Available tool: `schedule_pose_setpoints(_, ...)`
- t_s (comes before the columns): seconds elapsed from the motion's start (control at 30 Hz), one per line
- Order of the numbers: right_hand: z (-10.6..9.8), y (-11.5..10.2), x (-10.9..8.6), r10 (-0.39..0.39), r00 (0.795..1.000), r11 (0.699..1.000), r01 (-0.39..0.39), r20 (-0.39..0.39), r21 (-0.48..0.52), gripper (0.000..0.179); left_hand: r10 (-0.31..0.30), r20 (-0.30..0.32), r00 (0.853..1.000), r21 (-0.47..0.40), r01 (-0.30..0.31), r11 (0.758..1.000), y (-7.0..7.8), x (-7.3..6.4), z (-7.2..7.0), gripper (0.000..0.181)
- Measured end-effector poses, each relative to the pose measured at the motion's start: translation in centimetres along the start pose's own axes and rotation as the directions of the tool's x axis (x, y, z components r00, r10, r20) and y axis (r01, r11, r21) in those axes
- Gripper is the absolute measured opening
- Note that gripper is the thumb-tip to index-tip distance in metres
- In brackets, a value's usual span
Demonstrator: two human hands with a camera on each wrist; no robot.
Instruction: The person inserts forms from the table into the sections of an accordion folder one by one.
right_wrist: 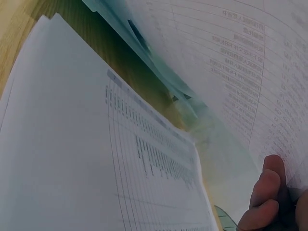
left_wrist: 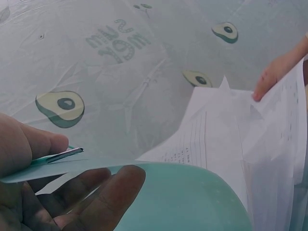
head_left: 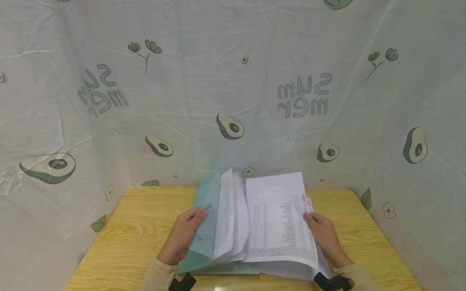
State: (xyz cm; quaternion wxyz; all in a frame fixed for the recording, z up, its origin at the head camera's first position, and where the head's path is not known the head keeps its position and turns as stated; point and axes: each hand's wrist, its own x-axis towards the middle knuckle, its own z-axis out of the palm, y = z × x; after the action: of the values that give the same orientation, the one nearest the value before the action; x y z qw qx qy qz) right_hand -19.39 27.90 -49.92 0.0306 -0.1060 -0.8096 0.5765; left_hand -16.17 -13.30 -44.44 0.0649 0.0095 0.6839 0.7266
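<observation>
The left hand's [head_left: 183,234] fingers are pinching the raised cover [head_left: 208,242] of the teal folder [head_left: 193,263], which lies open mid-surface [head_left: 138,226], while the right hand's [head_left: 325,235] fingers grip the printed sheets [head_left: 278,226] at their right edge. Best bet's probably a light, steady hold on the cover, turning sheets slowly so nothing creases.

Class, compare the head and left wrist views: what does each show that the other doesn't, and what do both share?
Only the head view shows the far corners of the table and the black wrist devices.
Only the left wrist view shows the fingertips of the left hand across the folder cover from the thumb.
Both show the teal folder, printed papers, right hand and avocado-patterned backdrop.
</observation>
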Motion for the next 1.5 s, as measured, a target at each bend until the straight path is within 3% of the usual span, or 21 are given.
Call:
schedule_pose_setpoints(0.7, 2.3, -0.1, 0.2, -0.037, 0.999, 0.999, 0.037, -0.002, -0.034, 0.043, 0.01, 0.003, 1.0, -0.018, -0.01, 1.0, -0.1, -0.2, -0.1, 0.049)
schedule_pose_setpoints(1.5, 8.0, -1.0, 0.5, -0.083, 0.994, 0.997, 0.083, 0.067, 0.003, 0.033, 0.009, 0.006, 1.0, -0.003, -0.009, 1.0, 0.0, -0.3, -0.1, 0.05)
